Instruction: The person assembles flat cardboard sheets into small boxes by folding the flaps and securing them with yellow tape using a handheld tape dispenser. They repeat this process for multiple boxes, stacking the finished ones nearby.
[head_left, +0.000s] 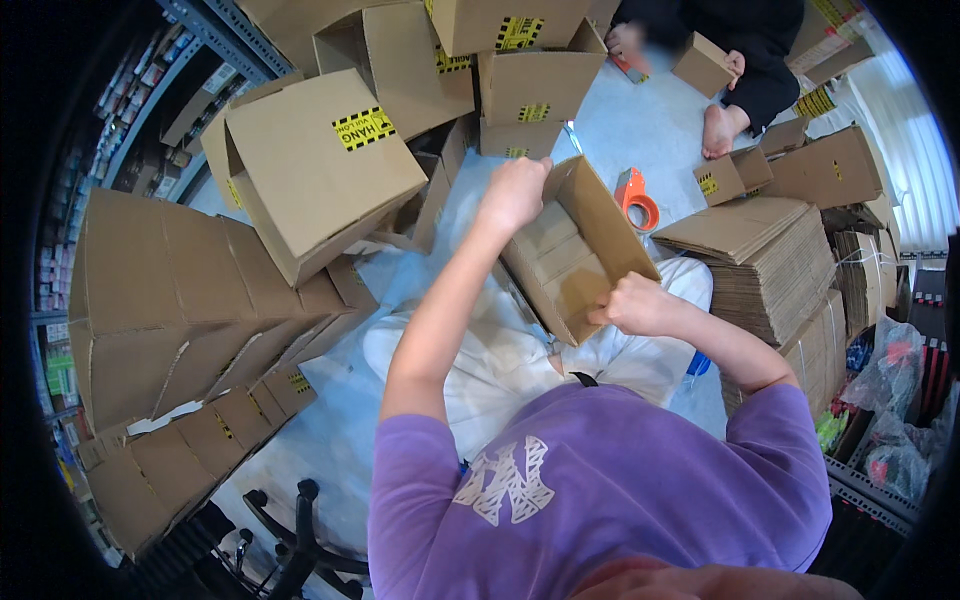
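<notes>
An open brown cardboard box (612,222) is tilted over my lap, its inside showing bare walls and bottom flaps. My left hand (517,192) is closed on its far left edge. At the near right corner, my right hand (636,304) grips the wall, fingertips reaching inside. Just beyond the box's right side lies an orange tape dispenser (634,203) on the pale floor.
Flattened cardboard sheets (760,262) are stacked at my right. Large cartons (318,170) crowd the left and far side. Another person's hand (735,68) holds a small box (703,66) at far right. A chair base (305,535) stands near left.
</notes>
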